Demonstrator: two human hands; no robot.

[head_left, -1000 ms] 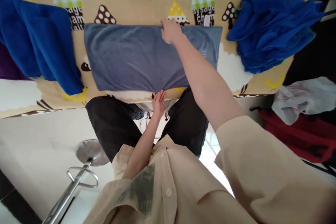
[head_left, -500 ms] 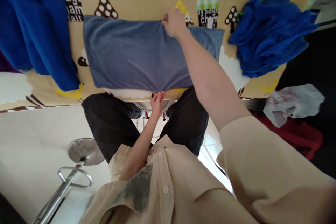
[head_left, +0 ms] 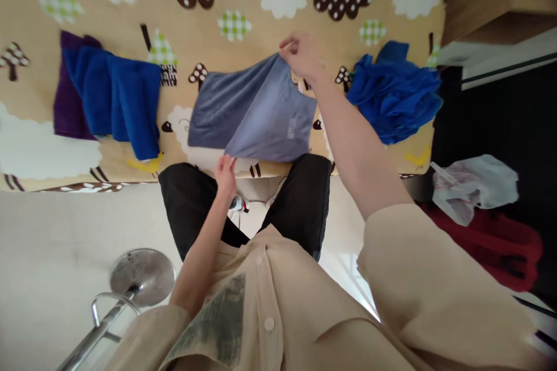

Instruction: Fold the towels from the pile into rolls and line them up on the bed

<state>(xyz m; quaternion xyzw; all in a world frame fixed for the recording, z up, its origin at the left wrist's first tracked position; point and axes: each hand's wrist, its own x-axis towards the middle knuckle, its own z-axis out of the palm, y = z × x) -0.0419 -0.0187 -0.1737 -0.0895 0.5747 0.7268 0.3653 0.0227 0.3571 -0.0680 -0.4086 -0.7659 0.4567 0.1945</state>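
A grey-blue towel (head_left: 270, 122) lies across the front of the patterned cloth, with a fold line running slantwise over it. At its near edge my left hand (head_left: 225, 177) is closed, pinching the towel's border. My right hand (head_left: 300, 57) grips the far edge between thumb and fingers and holds it slightly raised. To the right of the towel a crumpled blue cloth (head_left: 394, 93) sits in a heap. On the left lies a folded blue cloth (head_left: 117, 98) partly over a purple cloth (head_left: 67, 110).
The patterned tablecloth (head_left: 270, 37) covers the surface in front of me. At right are a wooden box (head_left: 487, 6), a white plastic bag (head_left: 483, 185) and a red item (head_left: 500, 249). A metal stool base (head_left: 143, 278) stands on the floor at left.
The towel has gone from lying flat to being doubled over on a slant, showing a lighter face with small markings. My left hand has moved left. The view takes in more of the table.
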